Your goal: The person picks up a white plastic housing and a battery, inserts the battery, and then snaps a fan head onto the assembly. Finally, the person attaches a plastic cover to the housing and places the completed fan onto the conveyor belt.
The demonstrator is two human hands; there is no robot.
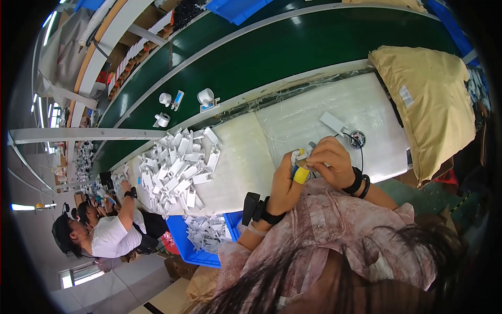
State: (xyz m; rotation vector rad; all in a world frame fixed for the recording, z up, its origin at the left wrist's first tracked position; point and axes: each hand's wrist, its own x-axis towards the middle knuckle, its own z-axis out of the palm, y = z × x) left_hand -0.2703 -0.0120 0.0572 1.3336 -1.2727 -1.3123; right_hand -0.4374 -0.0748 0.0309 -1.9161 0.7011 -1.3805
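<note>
Pinched between fingertips of left hand (pixel 284 189) and right hand (pixel 334 161): small part (pixel 312 145), mostly hidden. Affixed to brown paper sack (pixel 434 115): white label (pixel 406 96), print illegible.

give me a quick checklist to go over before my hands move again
1. Left hand holding the small part: ok, pinched in the fingers.
2. Right hand gripping that part: cannot tell, its curled fingers are close by but hide the contact.
3. Dark cord clear of the right wristband: not ok, it runs down close to it.
4. White block resting on the table: ok, lying beyond the hands.
5. Loose white parts neatly lined up: not ok, heaped at the left.
</note>
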